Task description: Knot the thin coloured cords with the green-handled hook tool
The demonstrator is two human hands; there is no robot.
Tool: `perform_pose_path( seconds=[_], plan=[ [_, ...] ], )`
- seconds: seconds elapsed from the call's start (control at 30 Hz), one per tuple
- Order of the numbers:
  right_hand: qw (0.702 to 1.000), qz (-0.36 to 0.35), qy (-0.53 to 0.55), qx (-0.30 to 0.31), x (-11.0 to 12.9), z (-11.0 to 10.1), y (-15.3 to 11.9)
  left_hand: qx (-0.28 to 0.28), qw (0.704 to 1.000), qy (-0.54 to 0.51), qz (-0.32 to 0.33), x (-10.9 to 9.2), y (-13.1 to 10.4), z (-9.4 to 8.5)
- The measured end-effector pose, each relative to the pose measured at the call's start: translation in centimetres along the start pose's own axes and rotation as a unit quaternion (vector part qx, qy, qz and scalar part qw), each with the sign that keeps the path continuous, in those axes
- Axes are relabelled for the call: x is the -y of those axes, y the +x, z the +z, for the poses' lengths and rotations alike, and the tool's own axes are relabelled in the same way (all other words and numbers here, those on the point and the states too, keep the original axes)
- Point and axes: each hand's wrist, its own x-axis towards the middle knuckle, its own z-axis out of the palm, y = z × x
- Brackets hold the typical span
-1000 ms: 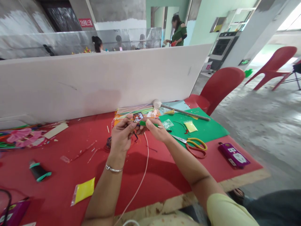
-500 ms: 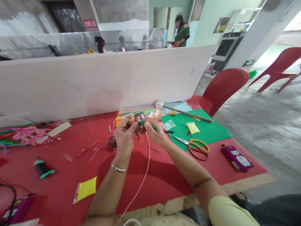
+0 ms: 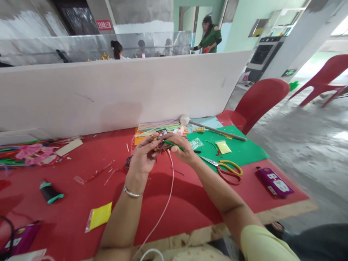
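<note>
My left hand point(image 3: 144, 156) is closed around a small dark and orange piece too small to make out, near the middle of the red table point(image 3: 174, 203). My right hand point(image 3: 182, 146) grips a thin green-handled tool point(image 3: 173, 144), its tip pointing at the piece in my left fingers. Just behind my hands lies a phone point(image 3: 162, 132) with a lit screen, partly hidden. A pale cable point(image 3: 171, 188) runs from under the hands to the table's front edge. Dark multicoloured cord point(image 3: 128, 162) sits beside my left wrist.
Scissors point(image 3: 227, 169), a yellow packet point(image 3: 223, 147) and a grey rod point(image 3: 217, 131) lie on green sheet at right. A purple box point(image 3: 274, 182) is farther right. Another yellow packet point(image 3: 100, 216) is front left. A white partition point(image 3: 108, 94) stands behind.
My left hand has turned and shifted slightly left, its fingers less upright. The green tool now slants more openly across my right fingers. The person in green beyond the partition has stretched an arm out.
</note>
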Motion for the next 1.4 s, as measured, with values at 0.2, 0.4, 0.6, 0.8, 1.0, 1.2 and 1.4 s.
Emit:
perform_pose_path(
  seconds=[0.2,0.4,0.6,0.8,1.0,1.2,1.4],
  plan=[
    [1.0,-0.026,0.006,0.016,0.2,-0.6,0.1,0.011,0.998,-0.017,-0.052,-0.5,0.0,-0.2],
    [0.999,-0.041,-0.008,0.022,-0.1,-1.2,0.2,0.005,0.998,-0.018,-0.067,-0.9,0.0,-0.4],
    [0.999,-0.031,-0.03,0.008,0.2,-1.3,0.1,-0.017,0.997,-0.025,-0.076,-1.0,-0.1,-0.2],
    [0.999,-0.017,-0.027,0.02,0.7,-1.8,0.1,-0.022,0.996,-0.036,-0.082,-1.1,-0.1,-0.2],
    [0.998,-0.006,-0.038,0.053,1.4,-2.8,0.2,-0.028,0.997,-0.013,-0.07,-1.5,0.0,-0.5],
    [0.994,0.026,-0.062,0.086,2.5,-3.6,0.5,-0.035,0.997,0.009,-0.074,-1.5,0.1,-0.6],
    [0.993,0.05,-0.059,0.093,3.1,-4.2,0.6,-0.002,0.998,0.023,-0.063,-1.0,0.4,-1.1]
  ],
)
